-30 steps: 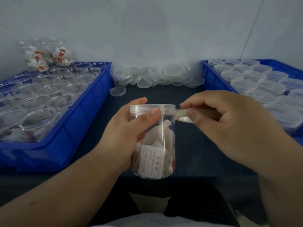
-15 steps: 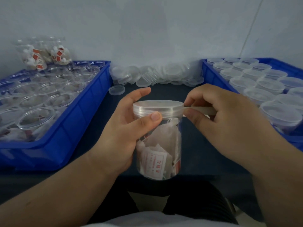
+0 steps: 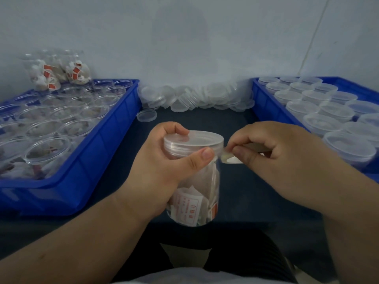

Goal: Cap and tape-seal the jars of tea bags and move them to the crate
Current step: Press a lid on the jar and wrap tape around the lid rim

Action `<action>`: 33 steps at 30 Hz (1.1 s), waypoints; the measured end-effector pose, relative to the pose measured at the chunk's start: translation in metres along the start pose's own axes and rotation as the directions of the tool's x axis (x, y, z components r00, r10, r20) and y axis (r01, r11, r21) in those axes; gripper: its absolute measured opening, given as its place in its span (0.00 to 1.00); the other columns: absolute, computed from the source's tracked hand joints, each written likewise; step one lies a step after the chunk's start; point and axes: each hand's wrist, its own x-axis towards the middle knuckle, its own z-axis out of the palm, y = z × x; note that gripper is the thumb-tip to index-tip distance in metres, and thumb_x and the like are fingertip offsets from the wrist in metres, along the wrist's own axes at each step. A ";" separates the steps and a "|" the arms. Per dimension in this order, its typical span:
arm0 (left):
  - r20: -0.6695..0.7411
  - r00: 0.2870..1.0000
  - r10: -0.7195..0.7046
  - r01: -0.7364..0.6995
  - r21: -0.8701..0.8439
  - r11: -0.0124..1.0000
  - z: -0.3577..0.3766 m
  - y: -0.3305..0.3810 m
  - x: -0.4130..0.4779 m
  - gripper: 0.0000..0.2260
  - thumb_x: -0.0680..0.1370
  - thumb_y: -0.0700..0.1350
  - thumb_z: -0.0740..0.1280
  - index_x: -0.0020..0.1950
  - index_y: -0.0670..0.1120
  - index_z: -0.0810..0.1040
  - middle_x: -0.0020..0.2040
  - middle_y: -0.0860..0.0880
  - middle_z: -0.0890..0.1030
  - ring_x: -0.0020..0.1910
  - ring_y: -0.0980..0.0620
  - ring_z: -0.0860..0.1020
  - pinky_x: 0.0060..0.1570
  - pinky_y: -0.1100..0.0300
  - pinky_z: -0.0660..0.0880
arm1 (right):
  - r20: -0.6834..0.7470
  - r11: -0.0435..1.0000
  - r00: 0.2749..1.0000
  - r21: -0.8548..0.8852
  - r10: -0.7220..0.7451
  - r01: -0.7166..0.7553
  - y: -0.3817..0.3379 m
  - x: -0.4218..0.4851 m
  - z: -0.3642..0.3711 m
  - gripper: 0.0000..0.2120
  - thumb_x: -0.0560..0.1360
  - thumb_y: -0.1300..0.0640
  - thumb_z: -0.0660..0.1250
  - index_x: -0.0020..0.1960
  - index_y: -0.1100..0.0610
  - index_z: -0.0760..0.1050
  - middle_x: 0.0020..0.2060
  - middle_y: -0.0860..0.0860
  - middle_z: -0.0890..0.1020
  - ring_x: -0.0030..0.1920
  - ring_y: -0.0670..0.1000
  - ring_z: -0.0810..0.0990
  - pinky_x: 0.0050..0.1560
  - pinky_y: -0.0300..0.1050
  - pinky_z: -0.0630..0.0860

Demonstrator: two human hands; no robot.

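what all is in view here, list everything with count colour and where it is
held jar: one, clear with tea bags inside, capped, centre, above the table edge
tape: one strip, pale, at the jar's right, by the cap rim
left crate: one, blue, left side, full of open jars with tea bags
right crate: one, blue, right side, full of capped jars
loose lids: a heap, too many to count, clear, back of table by the wall
single lid: one, clear, lying apart in front of the heap
stacked jars: a few, clear, red-tagged bags, back left
table: one, dark
left hand: grips the jar
right hand: pinches the tape
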 end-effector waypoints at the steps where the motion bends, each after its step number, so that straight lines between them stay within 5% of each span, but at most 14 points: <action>1: -0.005 1.000 0.001 -0.001 0.013 1.000 0.000 -0.001 0.001 0.30 0.48 0.74 0.79 0.46 0.67 0.78 0.49 0.60 0.84 0.47 0.56 0.85 0.40 0.64 0.80 | -0.002 1.000 1.000 0.018 -0.001 0.001 0.001 0.000 0.001 0.06 0.74 0.44 0.62 0.46 0.38 0.78 0.47 0.30 0.78 0.51 0.32 0.75 0.48 0.20 0.64; 10: -0.029 0.998 0.056 -0.053 0.081 0.995 0.003 -0.005 -0.003 0.29 0.51 0.74 0.78 0.47 0.66 0.75 0.51 0.62 0.83 0.47 0.59 0.85 0.38 0.65 0.80 | -0.191 0.996 0.981 -0.091 -0.009 -0.009 0.005 0.002 0.022 0.07 0.73 0.46 0.65 0.42 0.42 0.82 0.35 0.39 0.79 0.43 0.41 0.76 0.37 0.32 0.66; 18: -0.053 0.986 0.155 -0.136 0.265 0.955 0.000 -0.003 -0.004 0.26 0.56 0.63 0.78 0.50 0.59 0.74 0.54 0.57 0.81 0.52 0.59 0.82 0.45 0.65 0.79 | -0.340 0.993 0.939 -0.087 0.046 -0.080 0.021 0.013 0.054 0.07 0.74 0.46 0.66 0.42 0.44 0.81 0.37 0.38 0.79 0.42 0.41 0.75 0.44 0.29 0.68; 20: 0.121 0.986 0.111 -0.143 0.306 0.941 0.009 0.010 0.007 0.28 0.61 0.54 0.80 0.57 0.49 0.76 0.58 0.52 0.82 0.55 0.54 0.82 0.48 0.61 0.79 | -0.326 0.967 0.934 -0.154 0.145 -0.204 0.045 0.026 0.057 0.05 0.75 0.47 0.67 0.42 0.44 0.80 0.38 0.41 0.80 0.41 0.42 0.75 0.43 0.33 0.69; 22: 0.456 0.886 -0.087 -0.094 0.360 0.928 0.023 0.024 0.009 0.19 0.70 0.38 0.77 0.59 0.40 0.76 0.61 0.45 0.80 0.58 0.49 0.81 0.49 0.60 0.76 | -0.338 0.875 0.836 -0.064 0.433 -0.479 0.083 0.036 0.051 0.05 0.77 0.50 0.66 0.46 0.47 0.81 0.43 0.45 0.82 0.40 0.43 0.75 0.41 0.40 0.70; 24: 0.395 0.917 0.060 -0.190 0.299 0.935 0.024 0.023 0.009 0.18 0.68 0.43 0.80 0.52 0.50 0.76 0.58 0.50 0.81 0.58 0.51 0.82 0.53 0.61 0.78 | -0.408 0.819 0.734 0.068 0.543 -0.569 0.110 0.039 0.044 0.08 0.80 0.51 0.64 0.53 0.50 0.81 0.46 0.44 0.81 0.42 0.42 0.74 0.46 0.41 0.69; 25: 0.237 0.955 0.178 -0.228 0.200 0.953 0.017 0.020 0.006 0.21 0.63 0.50 0.82 0.50 0.54 0.76 0.58 0.52 0.82 0.57 0.50 0.83 0.54 0.57 0.80 | -0.431 0.844 0.751 0.049 0.501 -0.535 0.116 0.040 0.045 0.10 0.80 0.50 0.63 0.55 0.50 0.81 0.46 0.43 0.80 0.44 0.41 0.74 0.50 0.40 0.68; 27: -0.013 0.990 0.141 -0.142 -0.036 0.989 -0.004 0.010 0.004 0.22 0.58 0.56 0.80 0.47 0.58 0.77 0.57 0.51 0.84 0.54 0.49 0.85 0.49 0.53 0.82 | -0.378 0.905 0.860 -0.113 0.343 -0.411 0.113 0.040 0.059 0.15 0.80 0.47 0.57 0.57 0.49 0.80 0.50 0.43 0.80 0.49 0.39 0.71 0.56 0.39 0.67; 30: -0.081 0.996 -0.030 0.006 -0.286 0.958 -0.017 0.002 0.017 0.28 0.58 0.57 0.81 0.54 0.52 0.77 0.56 0.44 0.85 0.51 0.42 0.85 0.46 0.49 0.82 | -0.135 0.920 0.945 -0.222 0.299 -0.323 0.105 0.031 0.093 0.23 0.77 0.39 0.49 0.66 0.41 0.73 0.58 0.40 0.75 0.58 0.42 0.70 0.62 0.42 0.67; 33: -0.073 0.989 -0.127 0.096 -0.335 0.937 -0.020 0.000 0.021 0.30 0.55 0.63 0.84 0.51 0.53 0.79 0.55 0.39 0.85 0.53 0.38 0.85 0.46 0.47 0.82 | 0.140 0.898 0.965 -0.414 0.224 -0.148 0.106 0.013 0.121 0.28 0.77 0.34 0.43 0.76 0.32 0.43 0.64 0.39 0.68 0.62 0.45 0.66 0.66 0.45 0.62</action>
